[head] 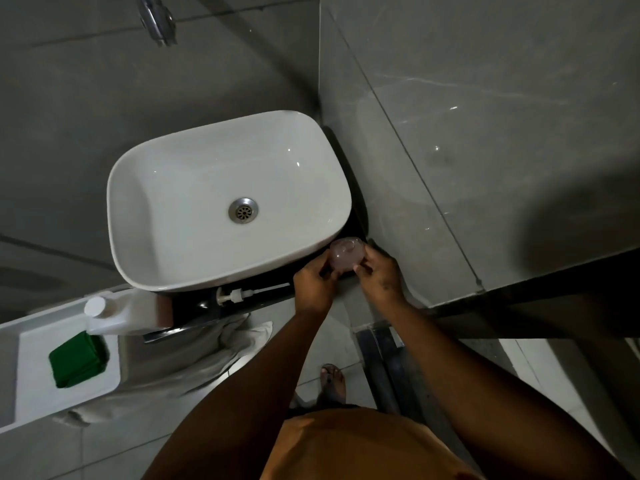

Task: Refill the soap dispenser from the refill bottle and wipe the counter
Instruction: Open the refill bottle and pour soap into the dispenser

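Observation:
A small clear pinkish soap dispenser bottle [345, 255] stands on the dark counter [194, 303] at the sink's front right corner, its top off. My left hand [313, 289] and my right hand [379, 276] grip it from either side. The white pump head with its long tube [242, 294] lies flat on the counter, left of my hands. A large white refill bottle [121, 315] with a white cap lies at the counter's left end. A green cloth [79, 358] sits on a white shelf.
The white basin [131, 188] fills the counter's middle, a chrome tap [156, 19] above it. A grey tiled wall [450, 133] rises close on the right. A white shelf [31, 375] juts out lower left. A pale towel [221, 344] hangs below the counter.

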Demonstrator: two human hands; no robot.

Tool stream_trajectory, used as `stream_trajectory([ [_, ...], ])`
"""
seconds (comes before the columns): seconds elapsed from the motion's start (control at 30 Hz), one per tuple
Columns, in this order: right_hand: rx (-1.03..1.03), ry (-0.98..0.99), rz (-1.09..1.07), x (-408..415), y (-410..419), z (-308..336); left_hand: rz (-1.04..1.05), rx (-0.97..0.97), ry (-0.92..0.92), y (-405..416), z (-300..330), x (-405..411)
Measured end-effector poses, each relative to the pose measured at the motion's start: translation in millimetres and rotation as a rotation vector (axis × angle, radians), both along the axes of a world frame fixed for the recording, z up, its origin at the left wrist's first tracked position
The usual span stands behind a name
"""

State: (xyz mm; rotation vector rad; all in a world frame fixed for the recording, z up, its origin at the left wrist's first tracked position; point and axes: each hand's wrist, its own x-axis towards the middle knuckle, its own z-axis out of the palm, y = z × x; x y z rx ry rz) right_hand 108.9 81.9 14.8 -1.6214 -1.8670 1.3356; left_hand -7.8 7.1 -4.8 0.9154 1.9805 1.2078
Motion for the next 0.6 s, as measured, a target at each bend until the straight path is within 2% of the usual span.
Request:
stream_trajectory([
  [0.3, -0.018, -0.062, 0.002, -4, 1, -1, -0.004, -0.043, -0.021, 3, -1, 1],
  [0.5, -0.061, -0.259, -0.064, 0, -16, 4, 0.040, -0.057, -0.075, -31, -2, -12],
  [0.6, -0.196, -0.144, -0.101, -9, -46, 6, 0.155, -0.131, -0.097, -83, -6, -33],
])
